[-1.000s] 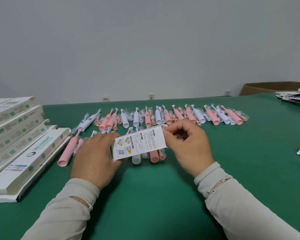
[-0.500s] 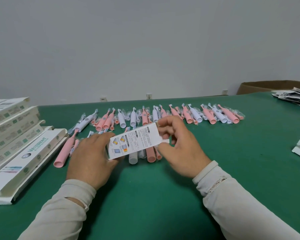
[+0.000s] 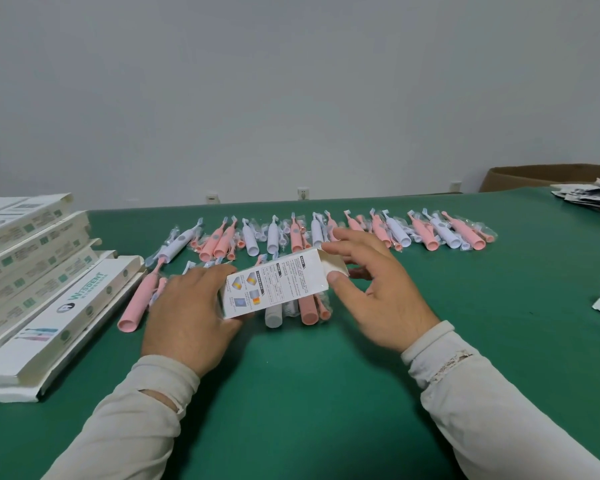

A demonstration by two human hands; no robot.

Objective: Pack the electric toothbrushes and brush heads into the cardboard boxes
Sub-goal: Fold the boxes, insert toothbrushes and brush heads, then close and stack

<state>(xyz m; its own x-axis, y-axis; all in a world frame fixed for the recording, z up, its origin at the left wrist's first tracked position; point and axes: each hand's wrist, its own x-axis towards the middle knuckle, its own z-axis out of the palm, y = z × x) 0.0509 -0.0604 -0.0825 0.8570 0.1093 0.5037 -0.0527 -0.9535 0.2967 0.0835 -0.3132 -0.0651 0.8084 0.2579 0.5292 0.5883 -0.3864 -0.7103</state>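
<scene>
**Printed box held between both hands above the bench**

The left hand [image 3: 191,317] wraps its grip round the near end of a small white cardboard box [image 3: 278,284], fingers curled under it and thumb on top; the box tilts up toward the right, its printed face toward the camera; at its far end an open flap [image 3: 333,263] stands out, and the right hand [image 3: 378,296] meets that end with fingers spread and nearly straight, the thumb tip pressing the box corner; just beyond and under the box lie a few pink and white toothbrush handles [image 3: 307,310] on the green bench [image 3: 309,393]; farther beyond both hands runs a long row of bagged toothbrushes [image 3: 326,233]; well left of the left grip sits a stack of long white boxes [image 3: 42,271]; far right of the right hand a pile of leaflets [image 3: 593,199] lies.
</scene>
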